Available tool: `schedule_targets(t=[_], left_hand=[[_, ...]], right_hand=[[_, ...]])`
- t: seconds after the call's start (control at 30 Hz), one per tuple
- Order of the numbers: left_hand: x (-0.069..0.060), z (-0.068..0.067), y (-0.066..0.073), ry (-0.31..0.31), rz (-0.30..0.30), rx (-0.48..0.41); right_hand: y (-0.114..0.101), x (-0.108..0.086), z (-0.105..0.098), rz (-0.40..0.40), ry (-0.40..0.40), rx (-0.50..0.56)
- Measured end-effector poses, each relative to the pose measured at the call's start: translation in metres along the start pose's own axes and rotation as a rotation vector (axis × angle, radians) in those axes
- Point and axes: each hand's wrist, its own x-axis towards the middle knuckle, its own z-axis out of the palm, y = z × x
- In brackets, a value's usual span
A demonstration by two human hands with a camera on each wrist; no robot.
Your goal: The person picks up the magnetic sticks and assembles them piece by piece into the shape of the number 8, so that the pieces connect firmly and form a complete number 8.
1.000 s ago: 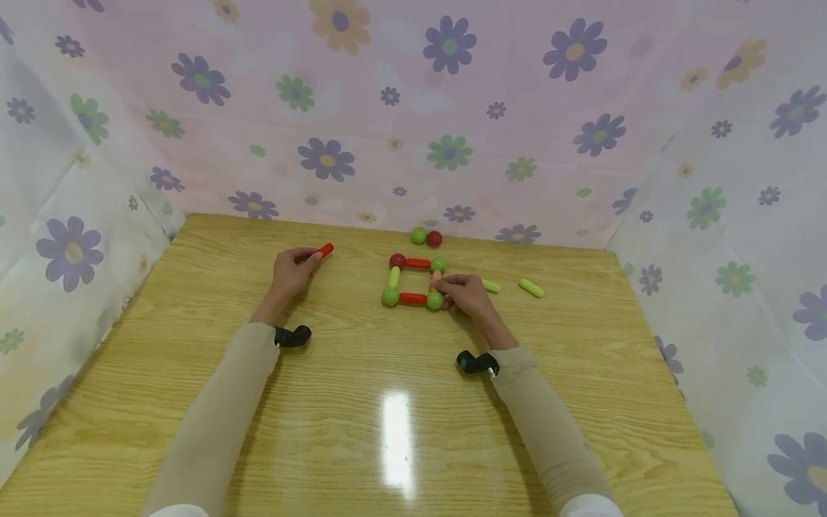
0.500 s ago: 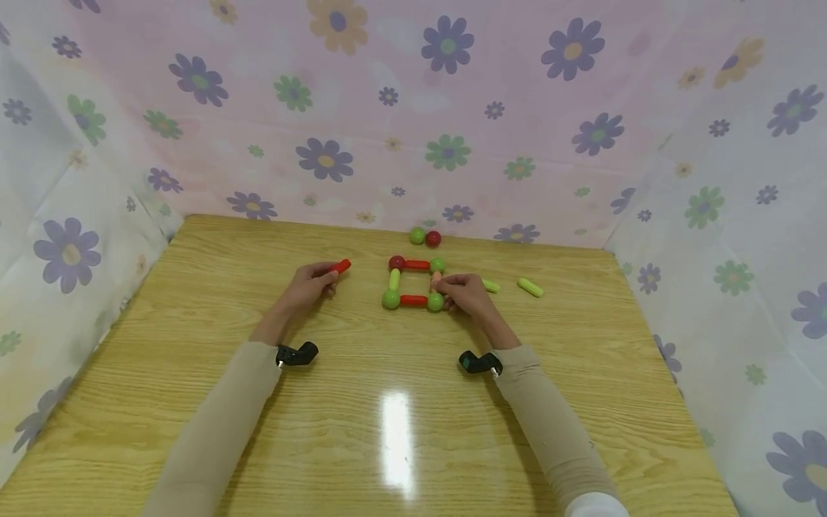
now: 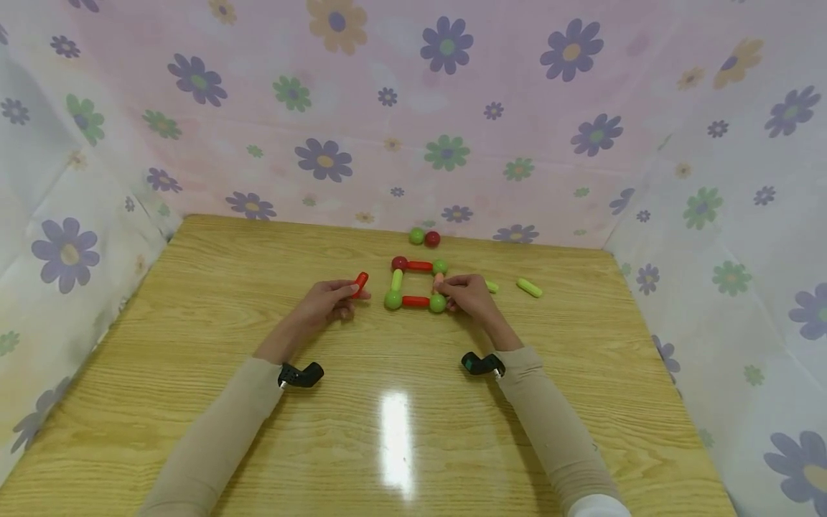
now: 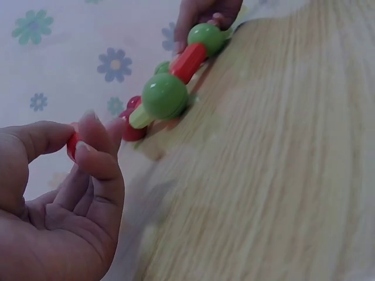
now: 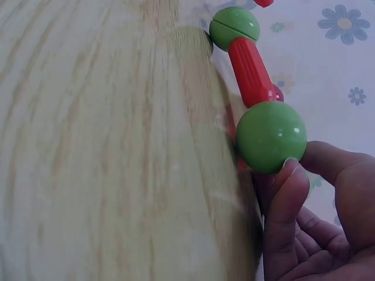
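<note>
While the left hand (image 3: pixel 328 301) pinches a red rod (image 3: pixel 360 283) in its grip, left of and apart from the ball-and-rod square (image 3: pixel 416 301) on the worktop (image 3: pixel 362 402), the right hand (image 3: pixel 470 296) has the square's orange side rod (image 3: pixel 439 277) in its grip, one fingertip against a green corner ball (image 5: pixel 271 137). Just right: two yellow-green rods (image 3: pixel 530 288), one partly hidden by that hand. Farther back: one loose green ball (image 3: pixel 416 235) beside one dark red ball (image 3: pixel 432 238). Last: flowered cloth (image 3: pixel 388 72) behind the worktop.
</note>
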Motion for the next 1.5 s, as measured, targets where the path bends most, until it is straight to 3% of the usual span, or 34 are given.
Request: schedule_targets(t=[0.17, 0.3, 0.73, 1.1, 1.5], left_hand=[[-0.006, 0.011, -0.003, -0.085, 0.029, 0.025], [-0.011, 0.019, -0.008, -0.111, 0.048, 0.006], [-0.021, 0.040, -0.015, -0.249, -0.020, 0.013], [-0.030, 0.050, -0.016, -0.265, -0.091, 0.037], [-0.025, 0.058, -0.015, -0.246, -0.120, 0.037]], right_hand=[[0.003, 0.002, -0.003, 0.033, 0.000, 0.026], [0.004, 0.004, -0.005, 0.063, -0.010, 0.057], [0.004, 0.004, -0.006, 0.098, 0.008, 0.072], [0.004, 0.004, -0.001, 0.100, 0.028, 0.088], [0.005, 0.004, 0.000, 0.081, 0.044, 0.098]])
